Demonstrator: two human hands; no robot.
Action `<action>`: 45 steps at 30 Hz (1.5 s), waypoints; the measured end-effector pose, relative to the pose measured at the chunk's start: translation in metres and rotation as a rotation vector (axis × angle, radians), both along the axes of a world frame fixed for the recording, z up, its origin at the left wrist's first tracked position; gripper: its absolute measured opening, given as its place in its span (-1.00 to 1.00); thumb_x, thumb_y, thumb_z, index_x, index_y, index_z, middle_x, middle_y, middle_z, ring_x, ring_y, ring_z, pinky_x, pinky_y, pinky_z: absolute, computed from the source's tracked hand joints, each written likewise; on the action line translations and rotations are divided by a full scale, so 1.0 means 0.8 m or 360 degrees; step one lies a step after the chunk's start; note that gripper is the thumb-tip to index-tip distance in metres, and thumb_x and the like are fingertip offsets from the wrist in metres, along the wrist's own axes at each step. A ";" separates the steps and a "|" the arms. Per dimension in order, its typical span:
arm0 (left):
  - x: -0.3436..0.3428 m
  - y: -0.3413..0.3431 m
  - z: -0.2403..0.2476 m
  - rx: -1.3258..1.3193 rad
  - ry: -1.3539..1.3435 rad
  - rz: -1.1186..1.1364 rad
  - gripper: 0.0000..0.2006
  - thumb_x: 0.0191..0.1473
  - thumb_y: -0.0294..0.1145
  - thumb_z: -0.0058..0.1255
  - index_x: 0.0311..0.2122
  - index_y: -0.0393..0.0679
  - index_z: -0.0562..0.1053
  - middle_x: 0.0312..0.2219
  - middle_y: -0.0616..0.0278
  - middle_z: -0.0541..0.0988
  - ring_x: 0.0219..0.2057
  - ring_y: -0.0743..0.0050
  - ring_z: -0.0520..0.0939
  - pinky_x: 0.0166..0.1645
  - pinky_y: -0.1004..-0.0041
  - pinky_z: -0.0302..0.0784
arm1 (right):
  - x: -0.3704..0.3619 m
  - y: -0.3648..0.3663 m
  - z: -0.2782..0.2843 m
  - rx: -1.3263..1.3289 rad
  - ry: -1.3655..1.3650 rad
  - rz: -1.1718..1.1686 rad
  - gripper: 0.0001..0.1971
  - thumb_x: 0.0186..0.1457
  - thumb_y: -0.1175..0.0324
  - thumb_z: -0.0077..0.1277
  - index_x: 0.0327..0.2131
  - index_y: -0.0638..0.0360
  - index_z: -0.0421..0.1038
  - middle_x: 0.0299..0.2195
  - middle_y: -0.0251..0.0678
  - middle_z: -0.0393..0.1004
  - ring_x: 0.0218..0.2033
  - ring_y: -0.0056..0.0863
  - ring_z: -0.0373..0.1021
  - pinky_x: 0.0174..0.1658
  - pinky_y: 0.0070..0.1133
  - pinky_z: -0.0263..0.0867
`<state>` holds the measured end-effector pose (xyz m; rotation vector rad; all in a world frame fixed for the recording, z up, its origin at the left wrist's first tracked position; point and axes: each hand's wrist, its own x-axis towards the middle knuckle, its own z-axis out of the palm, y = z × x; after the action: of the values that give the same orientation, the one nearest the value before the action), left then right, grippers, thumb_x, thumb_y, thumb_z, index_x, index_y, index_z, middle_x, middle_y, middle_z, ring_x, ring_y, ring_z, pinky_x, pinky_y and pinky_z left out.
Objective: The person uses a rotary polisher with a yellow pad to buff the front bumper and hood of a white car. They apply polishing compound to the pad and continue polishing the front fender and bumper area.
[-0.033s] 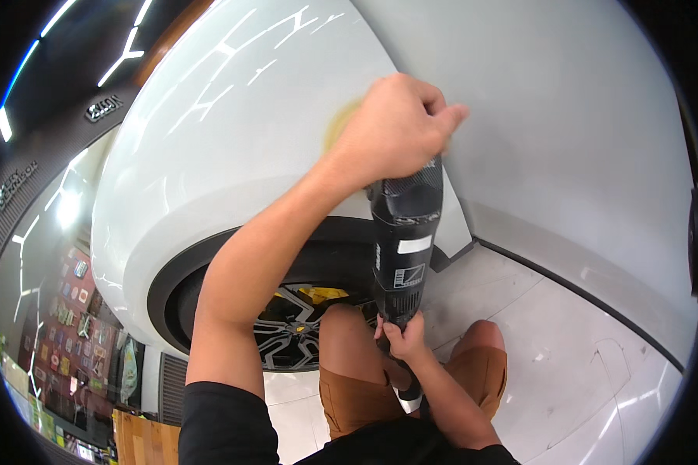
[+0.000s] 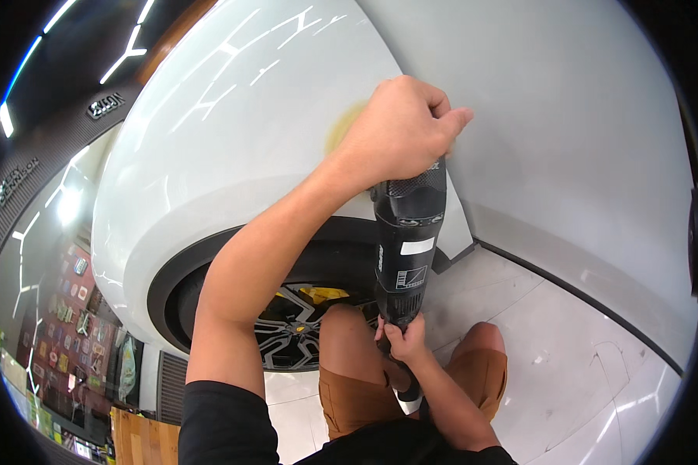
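Both hands on a black polisher [image 2: 408, 208], yellow pad [image 2: 340, 133] up by the white fender [image 2: 248, 147].
L hand [image 2: 407, 128] curls over the head end, fingertips hidden, so can't tell how firmly it grips; R hand [image 2: 403, 338] is closed round the tail, nearer the body. Tool spans btwn the two, long axis running away from the person, head far; L hand is nearer the pad, which sits just to its L. Wheel [image 2: 298, 328] L of tail, tile floor [image 2: 539, 349] to R.
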<state>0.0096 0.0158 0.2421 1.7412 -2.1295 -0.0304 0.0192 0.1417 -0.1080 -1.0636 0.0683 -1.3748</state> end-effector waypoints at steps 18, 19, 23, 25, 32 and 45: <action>0.062 0.026 0.227 -0.1044 -0.0317 -0.0176 -0.52 0.29 -0.25 0.13 0.22 -0.26 0.43 -0.20 0.01 0.67 -0.13 0.34 0.71 0.04 0.40 0.68 | -0.104 -0.055 0.289 -0.0210 0.0543 0.0050 -0.53 0.14 0.16 0.32 -0.13 0.43 0.46 -0.44 -0.01 0.61 -0.46 -0.12 0.57 -0.31 -0.40 0.45; 0.064 0.030 0.222 -0.1021 -0.0102 -0.0264 -0.52 0.29 -0.22 0.13 0.21 -0.28 0.44 -0.23 0.00 0.67 -0.16 0.35 0.71 0.01 0.42 0.68 | -0.100 -0.058 0.282 -0.0337 0.0538 -0.0041 -0.50 0.13 0.13 0.33 -0.12 0.44 0.46 -0.43 0.03 0.60 -0.44 -0.04 0.59 -0.30 -0.38 0.46; 0.068 0.050 0.192 -0.1006 0.0118 -0.0121 -0.61 0.27 -0.13 0.13 -0.05 -0.32 0.56 -0.34 0.02 0.67 -0.33 0.41 0.70 -0.14 0.46 0.66 | -0.055 -0.042 0.220 -0.0356 0.0592 0.0041 -0.52 0.10 0.31 0.31 -0.01 0.44 0.42 -0.32 -0.13 0.64 -0.32 -0.39 0.58 -0.17 -0.50 0.46; 0.066 0.054 0.175 -0.0879 0.0015 -0.0194 -0.65 0.27 -0.11 0.11 -0.26 -0.26 0.59 -0.41 0.05 0.66 -0.39 0.39 0.69 -0.19 0.43 0.63 | -0.028 -0.036 0.179 -0.0356 0.0381 -0.0085 -0.49 0.09 0.24 0.33 -0.04 0.44 0.42 -0.35 -0.04 0.63 -0.35 -0.15 0.60 -0.21 -0.41 0.48; 0.019 0.002 0.013 -0.0326 -0.0197 -0.0075 -0.65 0.15 -0.17 0.16 -0.48 -0.27 0.64 -0.58 -0.06 0.66 -0.51 -0.04 0.70 -0.28 0.19 0.64 | 0.019 0.005 0.013 -0.0074 -0.0002 -0.0038 -0.74 0.22 0.34 0.12 -0.19 0.40 0.45 -0.40 -0.27 0.54 -0.42 -0.50 0.50 -0.27 -0.52 0.45; -0.023 -0.027 -0.137 -0.0016 0.0155 -0.0201 -0.69 0.11 -0.27 0.18 -0.53 -0.33 0.59 -0.66 -0.14 0.57 -0.57 -0.18 0.62 -0.35 0.13 0.60 | 0.026 0.015 -0.115 0.0538 -0.0240 0.0159 -0.15 0.14 -0.06 0.29 0.17 0.52 0.18 -0.40 -0.18 0.44 -0.52 -0.43 0.44 -0.47 -0.49 0.50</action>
<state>-0.0089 -0.0054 0.1329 1.5645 -2.1610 -0.1356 0.0397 0.1533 -0.2004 -0.6719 0.1301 -1.2942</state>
